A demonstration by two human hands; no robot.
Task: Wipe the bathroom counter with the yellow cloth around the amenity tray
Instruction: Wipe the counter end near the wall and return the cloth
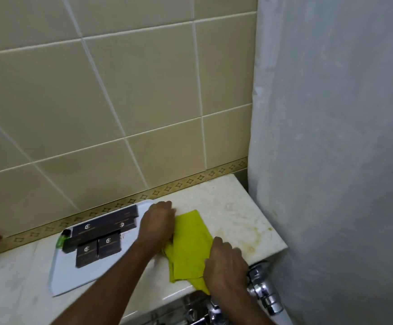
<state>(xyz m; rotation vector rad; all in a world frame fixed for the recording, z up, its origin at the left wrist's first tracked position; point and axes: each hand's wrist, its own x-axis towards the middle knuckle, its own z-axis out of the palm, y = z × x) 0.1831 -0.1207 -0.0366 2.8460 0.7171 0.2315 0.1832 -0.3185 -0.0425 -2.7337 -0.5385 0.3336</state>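
A yellow cloth (189, 245) lies folded on the pale marble counter (235, 214), just right of the white amenity tray (73, 277). My left hand (158, 222) rests at the tray's right edge, touching the cloth's left side; whether it grips the tray or the cloth is unclear. My right hand (226, 266) presses down on the cloth's near right corner, fingers spread over it. The tray carries several dark boxes (99, 240) and a small green bottle (62, 239).
Yellowish stains (251, 233) mark the counter's right end. A white shower curtain (331, 160) hangs at the right, close to the counter's end. Chrome tap fittings (261, 289) sit below the front edge. Beige wall tiles (120, 102) rise behind.
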